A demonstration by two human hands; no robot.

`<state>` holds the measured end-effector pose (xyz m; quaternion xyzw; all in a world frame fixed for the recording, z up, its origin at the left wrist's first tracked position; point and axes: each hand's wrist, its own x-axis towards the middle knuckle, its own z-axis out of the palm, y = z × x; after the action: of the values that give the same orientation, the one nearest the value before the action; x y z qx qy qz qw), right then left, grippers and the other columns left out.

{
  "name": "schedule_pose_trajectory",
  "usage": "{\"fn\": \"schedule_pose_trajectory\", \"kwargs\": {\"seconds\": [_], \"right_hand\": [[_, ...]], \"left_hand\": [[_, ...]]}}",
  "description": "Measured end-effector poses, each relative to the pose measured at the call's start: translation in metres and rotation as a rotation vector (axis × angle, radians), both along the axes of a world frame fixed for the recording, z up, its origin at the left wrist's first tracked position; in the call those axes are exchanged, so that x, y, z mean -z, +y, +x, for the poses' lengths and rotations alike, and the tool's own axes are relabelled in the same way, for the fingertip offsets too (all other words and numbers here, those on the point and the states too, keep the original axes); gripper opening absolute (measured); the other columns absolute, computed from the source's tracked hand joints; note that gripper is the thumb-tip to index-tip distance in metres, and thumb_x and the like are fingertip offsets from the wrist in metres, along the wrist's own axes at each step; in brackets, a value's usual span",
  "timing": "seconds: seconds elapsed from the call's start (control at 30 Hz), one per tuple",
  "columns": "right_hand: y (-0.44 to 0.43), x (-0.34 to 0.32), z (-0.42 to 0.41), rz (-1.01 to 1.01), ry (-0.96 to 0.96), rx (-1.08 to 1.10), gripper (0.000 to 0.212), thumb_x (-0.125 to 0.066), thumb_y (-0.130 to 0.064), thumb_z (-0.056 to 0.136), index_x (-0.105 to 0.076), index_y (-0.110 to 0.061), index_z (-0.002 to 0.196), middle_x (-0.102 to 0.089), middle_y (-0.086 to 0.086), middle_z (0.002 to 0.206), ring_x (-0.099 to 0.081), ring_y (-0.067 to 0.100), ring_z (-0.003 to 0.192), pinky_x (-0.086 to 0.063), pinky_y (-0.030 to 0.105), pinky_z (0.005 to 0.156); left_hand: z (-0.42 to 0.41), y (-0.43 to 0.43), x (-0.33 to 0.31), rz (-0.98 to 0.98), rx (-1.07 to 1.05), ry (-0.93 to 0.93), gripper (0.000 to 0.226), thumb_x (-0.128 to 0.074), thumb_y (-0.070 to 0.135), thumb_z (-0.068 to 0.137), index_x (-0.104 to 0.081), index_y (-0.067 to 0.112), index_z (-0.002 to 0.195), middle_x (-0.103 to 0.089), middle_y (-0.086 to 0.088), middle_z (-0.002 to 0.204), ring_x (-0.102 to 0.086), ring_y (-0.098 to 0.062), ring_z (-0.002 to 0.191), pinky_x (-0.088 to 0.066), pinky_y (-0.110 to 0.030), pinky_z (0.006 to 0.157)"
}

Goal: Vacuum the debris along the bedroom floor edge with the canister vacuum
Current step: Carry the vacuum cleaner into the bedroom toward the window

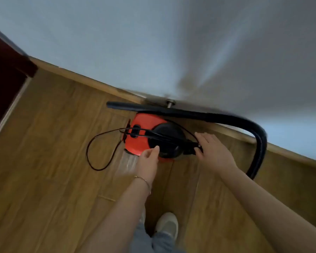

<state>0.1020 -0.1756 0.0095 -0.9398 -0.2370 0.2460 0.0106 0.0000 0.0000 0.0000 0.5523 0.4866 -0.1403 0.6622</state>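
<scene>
A red and black canister vacuum (pixel 144 128) stands on the wooden floor close to the wall. Its black hose (pixel 259 143) arcs from the right, and the black nozzle tube (pixel 128 106) lies along the skirting behind the canister. A thin dark cord (pixel 97 143) loops on the floor to the left. My right hand (pixel 212 150) rests on the right end of the vacuum's black handle, fingers wrapped partly around it. My left hand (pixel 148 161) hovers at the canister's near side, fingers apart, fingertips touching the black dome. The frame is motion-blurred.
A pale wall (pixel 153 42) meets the floor at a wooden skirting (pixel 84 77). A metal doorstop (pixel 170 102) sticks out at the wall base behind the vacuum. Dark red furniture or a door (pixel 4 75) stands at the left. My shoe (pixel 167 225) is below.
</scene>
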Motion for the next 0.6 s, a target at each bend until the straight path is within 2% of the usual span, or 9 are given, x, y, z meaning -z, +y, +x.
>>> {"fn": "schedule_pose_trajectory", "kwargs": {"seconds": [0.1, 0.2, 0.27, 0.4, 0.5, 0.6], "right_hand": [[0.007, 0.045, 0.014, 0.046, -0.062, -0.014, 0.053, -0.043, -0.032, 0.097, -0.031, -0.013, 0.145, -0.036, 0.007, 0.150, -0.027, 0.022, 0.140, -0.014, 0.031, 0.115], [0.018, 0.077, 0.034, 0.092, -0.143, 0.008, 0.052, -0.046, -0.028, 0.096, -0.036, -0.007, 0.142, -0.038, 0.013, 0.148, -0.030, 0.027, 0.138, -0.017, 0.036, 0.115], [0.026, 0.090, 0.055, 0.111, -0.217, 0.012, 0.051, -0.049, -0.025, 0.096, -0.038, -0.004, 0.141, -0.040, 0.018, 0.145, -0.033, 0.032, 0.136, -0.017, 0.039, 0.115], [0.048, 0.117, 0.085, 0.046, -0.252, -0.085, 0.054, -0.052, -0.025, 0.093, -0.038, -0.004, 0.140, -0.046, 0.020, 0.139, -0.041, 0.036, 0.127, -0.024, 0.043, 0.111], [0.061, 0.132, 0.097, 0.025, -0.262, -0.123, 0.057, -0.055, -0.028, 0.090, -0.037, -0.009, 0.141, -0.048, 0.015, 0.137, -0.044, 0.034, 0.124, -0.031, 0.042, 0.104], [0.071, 0.144, 0.109, -0.030, -0.260, -0.116, 0.058, -0.055, -0.030, 0.089, -0.035, -0.015, 0.142, -0.051, 0.012, 0.133, -0.046, 0.034, 0.120, -0.035, 0.042, 0.097]], "left_hand": [[0.015, -0.009, 0.043, -0.167, -0.116, 0.014, 0.035, -0.050, 0.044, 0.091, -0.053, 0.017, 0.113, -0.061, 0.003, 0.103, -0.058, -0.015, 0.099, -0.047, -0.033, 0.088], [0.035, -0.014, 0.069, -0.317, -0.200, -0.028, 0.031, -0.044, 0.044, 0.094, -0.046, 0.022, 0.116, -0.059, -0.005, 0.111, -0.059, -0.019, 0.100, -0.049, -0.030, 0.083], [0.047, -0.016, 0.082, -0.354, -0.230, -0.069, 0.032, -0.040, 0.043, 0.096, -0.047, 0.021, 0.116, -0.061, -0.007, 0.113, -0.061, -0.019, 0.097, -0.049, -0.029, 0.082], [0.058, -0.021, 0.099, -0.397, -0.364, -0.209, 0.041, -0.041, 0.032, 0.098, -0.041, 0.014, 0.134, -0.060, -0.012, 0.123, -0.063, -0.015, 0.096, -0.052, -0.026, 0.082], [0.062, -0.027, 0.101, -0.507, -0.528, -0.305, 0.034, -0.040, 0.027, 0.098, -0.045, 0.013, 0.129, -0.068, -0.011, 0.110, -0.067, -0.018, 0.097, -0.057, -0.026, 0.075], [0.067, -0.033, 0.101, -0.545, -0.624, -0.320, 0.027, -0.037, 0.025, 0.099, -0.047, 0.010, 0.120, -0.073, -0.008, 0.095, -0.070, -0.019, 0.091, -0.058, -0.030, 0.074]]}}
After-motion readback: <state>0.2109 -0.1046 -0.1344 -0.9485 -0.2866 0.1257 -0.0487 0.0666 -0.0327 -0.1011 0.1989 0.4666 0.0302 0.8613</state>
